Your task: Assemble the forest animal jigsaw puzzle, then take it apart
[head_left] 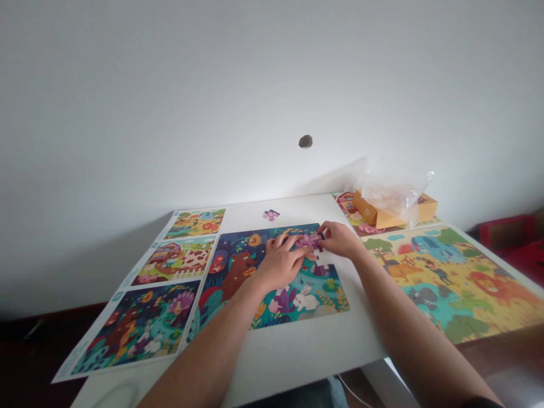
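Note:
A forest-animal jigsaw puzzle (pixel 242 266) lies on the white table in front of me, with a gap at its right side showing white tabletop. My left hand (pixel 280 262) rests on its upper middle, fingers spread and flat over the pieces. At the upper right edge, my right hand (pixel 339 239) has thumb and fingertips closed on the edge of a purple puzzle piece (pixel 313 240), partly hidden by both hands. One loose purple puzzle piece (pixel 271 215) lies apart behind the puzzle.
A printed picture sheet (pixel 208 279) lies along the left. On the right are a safari puzzle (pixel 446 277), a farm-picture puzzle (pixel 346 205) and a yellow box (pixel 382 217) with a clear plastic bag (pixel 395 190) on it. A white wall (pixel 238 113) stands behind the table.

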### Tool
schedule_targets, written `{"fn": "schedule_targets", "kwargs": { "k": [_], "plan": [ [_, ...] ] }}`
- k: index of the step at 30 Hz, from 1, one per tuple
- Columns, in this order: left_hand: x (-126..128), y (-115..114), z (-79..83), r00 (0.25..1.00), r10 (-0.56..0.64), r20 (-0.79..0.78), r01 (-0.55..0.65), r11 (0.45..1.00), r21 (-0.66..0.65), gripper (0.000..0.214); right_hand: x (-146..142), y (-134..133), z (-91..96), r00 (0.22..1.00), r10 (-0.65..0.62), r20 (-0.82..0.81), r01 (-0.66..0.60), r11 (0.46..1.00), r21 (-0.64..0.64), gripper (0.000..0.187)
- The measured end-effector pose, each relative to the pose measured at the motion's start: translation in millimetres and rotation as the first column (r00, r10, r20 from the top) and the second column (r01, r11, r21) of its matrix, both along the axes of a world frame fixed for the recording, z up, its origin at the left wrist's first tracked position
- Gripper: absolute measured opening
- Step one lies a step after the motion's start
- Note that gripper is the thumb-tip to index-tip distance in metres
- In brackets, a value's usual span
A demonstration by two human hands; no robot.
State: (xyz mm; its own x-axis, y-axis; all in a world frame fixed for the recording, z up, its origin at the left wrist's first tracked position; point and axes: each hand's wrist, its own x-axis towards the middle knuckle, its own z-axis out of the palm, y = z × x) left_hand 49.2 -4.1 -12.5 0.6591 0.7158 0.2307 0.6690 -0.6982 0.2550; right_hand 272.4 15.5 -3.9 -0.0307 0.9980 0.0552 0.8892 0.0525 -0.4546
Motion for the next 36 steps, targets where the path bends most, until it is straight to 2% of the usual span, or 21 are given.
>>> {"fn": "schedule_targets", "kwargs": {
  "k": [5, 9, 15, 22, 25, 27, 31, 33, 36],
  "plan": [
    [0, 1, -1.0, 1.0, -0.003, 0.013, 0.003, 1.0, 0.001, 0.036, -3, 0, 0.1, 0.998, -0.043, 0.05, 0.042, 0.999, 0.023, 0.021],
    [-1, 2, -2.2, 1.0, -0.003, 0.011, 0.003, 1.0, -0.002, 0.037, -5, 0, 1.3, 1.0, -0.022, -0.017, 0.022, 0.999, -0.025, 0.014],
    [-1, 2, -3.3, 1.0, -0.003, -0.005, 0.003, 1.0, 0.013, 0.038, -4, -6, 7.1, 0.992, -0.109, 0.069, 0.112, 0.993, -0.043, 0.03],
    [-2, 2, -3.9, 1.0, 0.001, -0.002, -0.001, 1.0, 0.019, 0.039, -5, -9, 9.0, 0.99, 0.002, 0.143, 0.006, 0.998, -0.056, 0.032],
    [-2, 2, -2.5, 1.0, -0.006, -0.001, 0.006, 1.0, 0.016, 0.038, -6, -8, 8.8, 0.991, 0.015, 0.13, -0.009, 0.999, -0.041, 0.027],
    [-1, 2, -1.9, 1.0, -0.005, 0.002, 0.005, 1.0, 0.014, 0.037, -6, -7, 8.1, 0.998, 0.012, 0.068, -0.009, 0.999, -0.04, 0.018],
    [0, 3, -3.1, 0.998, 0.013, 0.066, -0.013, 1.0, -0.003, 0.032, -8, -6, 4.9, 0.982, 0.036, -0.188, -0.043, 0.999, -0.029, 0.005],
    [1, 5, -4.5, 0.988, 0.038, 0.152, -0.037, 0.999, -0.013, 0.035, -10, -5, 3.6, 0.939, 0.053, -0.339, -0.049, 0.999, 0.02, 0.01],
    [0, 9, -7.1, 0.949, 0.077, 0.306, -0.078, 0.997, -0.008, 0.054, -13, -5, 4.3, 0.812, 0.096, -0.575, -0.079, 0.995, 0.054, 0.029]
  ]
}}
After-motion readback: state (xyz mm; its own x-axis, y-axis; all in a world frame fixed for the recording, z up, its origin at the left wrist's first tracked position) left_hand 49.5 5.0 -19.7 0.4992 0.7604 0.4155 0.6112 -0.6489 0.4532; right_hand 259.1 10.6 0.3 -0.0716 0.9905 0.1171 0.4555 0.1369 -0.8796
